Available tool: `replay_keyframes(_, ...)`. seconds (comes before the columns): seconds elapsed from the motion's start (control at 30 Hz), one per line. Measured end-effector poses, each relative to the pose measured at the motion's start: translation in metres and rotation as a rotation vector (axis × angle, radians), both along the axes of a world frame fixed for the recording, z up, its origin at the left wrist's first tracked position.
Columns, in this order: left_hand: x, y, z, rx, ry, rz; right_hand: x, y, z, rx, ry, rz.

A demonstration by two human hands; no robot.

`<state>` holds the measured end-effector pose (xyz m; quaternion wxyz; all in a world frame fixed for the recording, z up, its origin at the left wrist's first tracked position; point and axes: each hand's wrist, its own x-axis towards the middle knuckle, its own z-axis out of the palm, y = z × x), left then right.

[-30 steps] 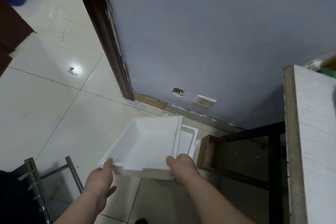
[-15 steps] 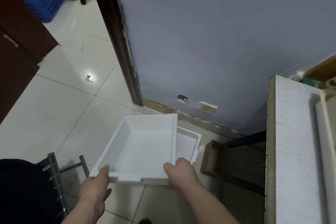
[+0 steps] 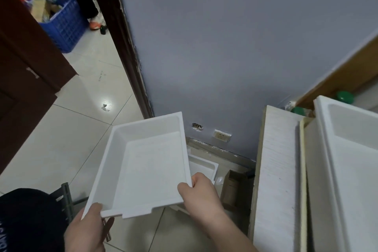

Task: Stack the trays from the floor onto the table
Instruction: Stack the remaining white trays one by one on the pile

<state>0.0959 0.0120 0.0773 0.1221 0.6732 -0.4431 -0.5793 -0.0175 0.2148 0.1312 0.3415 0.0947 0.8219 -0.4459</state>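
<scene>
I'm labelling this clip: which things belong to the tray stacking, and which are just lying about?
Job: held tray, left hand, right hand, floor tray, table tray, table.
Lying about: blue crate, cardboard box, green lid, wall socket.

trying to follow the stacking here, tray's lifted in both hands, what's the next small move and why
Probably swing the white tray rightward over the table. The left hand and right hand grip its near corners, it is off the floor, and a second tray lies on that table to stack onto.
</scene>
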Motion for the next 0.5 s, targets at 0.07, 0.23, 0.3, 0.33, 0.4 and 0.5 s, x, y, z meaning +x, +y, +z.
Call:
replay_keyframes(0.07, -0.002, 0.013, 0.020, -0.021, 0.039, 0.010, -0.001, 0.010, 0.016, -0.033, 0.020, -0.025)
replay_keyframes(0.23, -0.005, 0.035, 0.065, -0.049, 0.158, 0.017, -0.002, 0.033, 0.051, -0.061, 0.061, -0.063)
replay_keyframes(0.3, -0.005, 0.044, 0.087, -0.061, 0.181, -0.019, -0.001, 0.043, 0.064, -0.075, 0.056, -0.093)
replay_keyframes(0.33, -0.006, 0.049, 0.099, -0.074, 0.191, -0.037, 0.000, 0.048, 0.072, -0.088, 0.050, -0.107)
replay_keyframes(0.4, -0.007, 0.056, 0.121, -0.097, 0.209, -0.057, 0.005, 0.058, 0.088, -0.118, 0.049, -0.122)
replay_keyframes(0.5, -0.011, 0.068, 0.157, -0.141, 0.249, -0.086, 0.012, 0.076, 0.117, -0.156, 0.062, -0.132)
